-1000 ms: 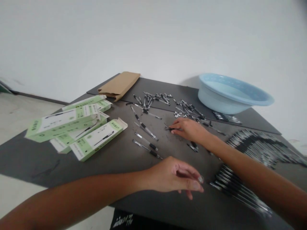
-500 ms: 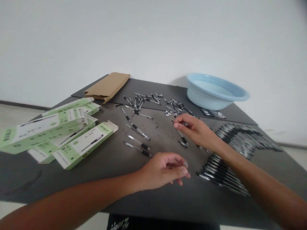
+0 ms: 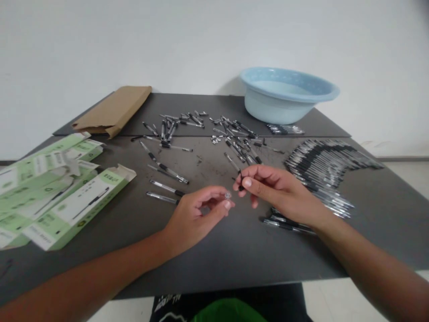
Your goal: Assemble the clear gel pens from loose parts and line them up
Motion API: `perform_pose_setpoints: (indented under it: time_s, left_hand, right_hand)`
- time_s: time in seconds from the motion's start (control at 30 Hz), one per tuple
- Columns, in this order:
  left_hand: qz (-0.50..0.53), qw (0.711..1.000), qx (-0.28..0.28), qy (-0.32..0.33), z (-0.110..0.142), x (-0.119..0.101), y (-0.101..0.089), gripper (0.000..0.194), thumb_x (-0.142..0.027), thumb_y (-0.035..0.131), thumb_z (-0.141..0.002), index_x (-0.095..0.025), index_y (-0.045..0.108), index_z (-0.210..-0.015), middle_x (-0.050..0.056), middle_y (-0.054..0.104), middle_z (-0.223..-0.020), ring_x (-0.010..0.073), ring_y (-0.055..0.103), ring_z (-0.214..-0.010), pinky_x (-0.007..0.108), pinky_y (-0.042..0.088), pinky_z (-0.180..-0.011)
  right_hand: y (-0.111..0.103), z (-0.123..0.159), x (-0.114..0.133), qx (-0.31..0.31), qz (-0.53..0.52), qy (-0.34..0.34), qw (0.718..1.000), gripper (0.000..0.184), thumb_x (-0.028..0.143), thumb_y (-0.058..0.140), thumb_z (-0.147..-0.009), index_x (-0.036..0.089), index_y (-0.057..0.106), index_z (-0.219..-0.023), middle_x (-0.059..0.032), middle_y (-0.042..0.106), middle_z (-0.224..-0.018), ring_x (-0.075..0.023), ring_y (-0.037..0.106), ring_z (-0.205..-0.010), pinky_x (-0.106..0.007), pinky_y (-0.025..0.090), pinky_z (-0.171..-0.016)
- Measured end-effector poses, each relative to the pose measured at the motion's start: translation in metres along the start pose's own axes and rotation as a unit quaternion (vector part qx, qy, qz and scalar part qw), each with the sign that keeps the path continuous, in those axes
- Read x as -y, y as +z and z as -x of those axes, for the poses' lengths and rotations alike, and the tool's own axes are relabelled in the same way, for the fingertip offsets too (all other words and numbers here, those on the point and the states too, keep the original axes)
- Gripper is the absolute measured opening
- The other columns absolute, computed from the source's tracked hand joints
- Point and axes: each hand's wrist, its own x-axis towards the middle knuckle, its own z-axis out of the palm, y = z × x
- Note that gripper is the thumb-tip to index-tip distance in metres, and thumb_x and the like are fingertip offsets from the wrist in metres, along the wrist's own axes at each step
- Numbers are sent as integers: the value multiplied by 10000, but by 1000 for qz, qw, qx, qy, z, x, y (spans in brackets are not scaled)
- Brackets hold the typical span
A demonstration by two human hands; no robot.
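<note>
My left hand (image 3: 197,212) is closed in a pinch, with a small clear piece (image 3: 228,195) at its thumb and fingertips. Just to the right, my right hand (image 3: 275,190) pinches a small black piece (image 3: 241,182) that looks like a pen cap with its clip. A narrow gap separates the two sets of fingertips. Beyond them lies a scattered heap of pen parts (image 3: 234,129), clear barrels with black grips among them. Several pens (image 3: 166,185) lie beyond my left hand. A long fanned row of pens (image 3: 321,163) lies to the right, partly covered by my right forearm.
Green and white pen boxes (image 3: 83,205) are piled at the left. A brown paper envelope (image 3: 114,107) lies at the back left. At the back right stands a light blue basin (image 3: 284,105), with several pens (image 3: 284,129) before it on the dark table (image 3: 201,268).
My right hand has drawn back from the pen parts toward my left hand, bringing the black cap. The hands are closer together, and the camera view has shifted.
</note>
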Motion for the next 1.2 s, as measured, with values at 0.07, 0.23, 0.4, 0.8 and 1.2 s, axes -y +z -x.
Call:
perform_pose_setpoints:
  time_s: [0.07,0.23,0.4,0.8,1.2]
  left_hand:
    - [-21,1000,-7,7,0,0,1,137,-276,751,-926,-188,749,-1031,32,799,-933,172,737,-803,283,560,-773]
    - [-94,994,-22,58,2,0,1,116,-202,785,-906,-210,783,-1021,-7,821,-929,143,741,-801,228,554,-739]
    - [-134,985,-58,93,1,-5,0,100,-193,833,-872,-229,785,-952,-41,794,-849,114,697,-712,201,533,-674]
    - [-204,947,-93,229,-2,-8,-8,179,-174,827,-886,-297,770,-1002,-40,773,-890,146,704,-745,270,549,-694]
    - [-223,939,-93,244,-4,-6,-10,130,-256,851,-894,-327,792,-986,-27,793,-930,177,729,-764,279,539,-704]
  right_hand:
    - [1,6,-1,-3,2,-4,1000,211,407,698,-986,228,710,-1097,-54,761,-1039,-164,711,-885,-247,607,-647]
    - [2,16,-4,0,48,4,999,212,422,658,-1015,276,692,-1164,-40,789,-1069,-184,753,-881,-269,603,-616]
    - [3,23,-4,-51,160,-39,985,215,430,636,-1029,310,724,-1185,-26,797,-1090,-221,754,-933,-354,623,-765]
    - [19,18,4,-66,35,-4,997,51,273,789,-930,255,823,-963,8,789,-962,-115,719,-877,-204,592,-785]
    - [28,19,1,-119,-13,1,993,86,261,791,-932,218,811,-1003,-2,801,-937,-41,632,-672,-113,485,-532]
